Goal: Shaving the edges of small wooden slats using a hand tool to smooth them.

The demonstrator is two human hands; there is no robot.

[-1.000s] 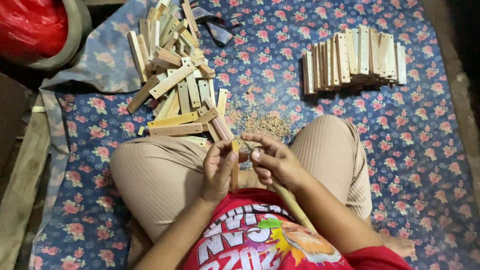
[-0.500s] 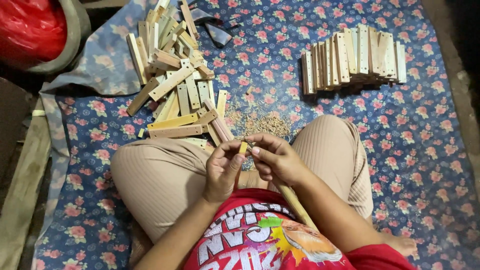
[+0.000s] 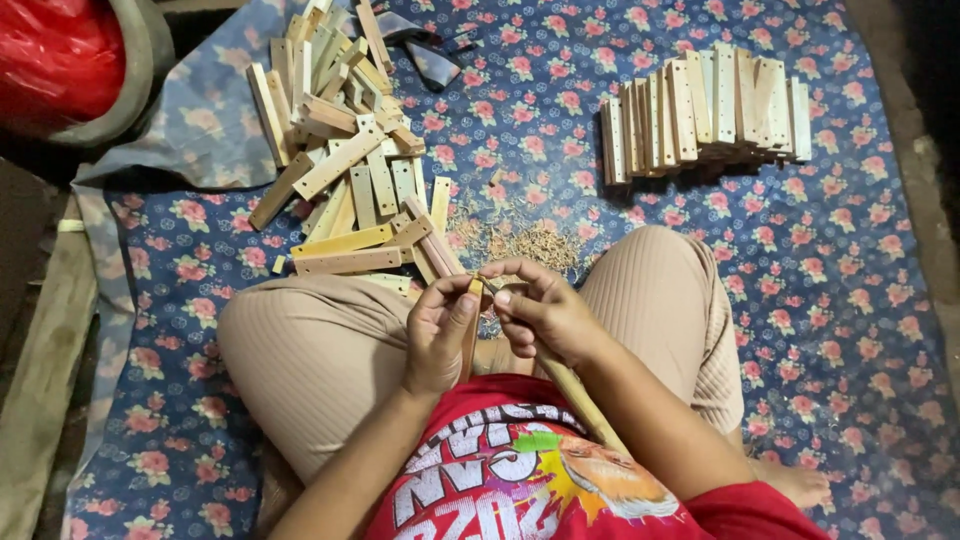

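Observation:
I sit cross-legged on a blue floral cloth (image 3: 830,300). My left hand (image 3: 438,335) grips a short flat wooden strip (image 3: 469,335) held upright over my lap. My right hand (image 3: 540,310) is closed around a long wooden-handled tool (image 3: 585,400) whose handle runs back toward my chest; its fingertips press at the top end of the strip. The tool's tip is hidden by my fingers. Fine wood shavings (image 3: 520,240) lie on the cloth just beyond my knees.
A loose heap of flat wooden strips (image 3: 350,150) lies ahead to the left. A neat row of strips standing on edge (image 3: 705,115) sits ahead to the right. A red bag in a dark round tub (image 3: 70,60) is at the far left corner.
Both hands have stayed over my lap; the right hand's fingers shifted slightly along the top end of the strip. The piles have not moved.

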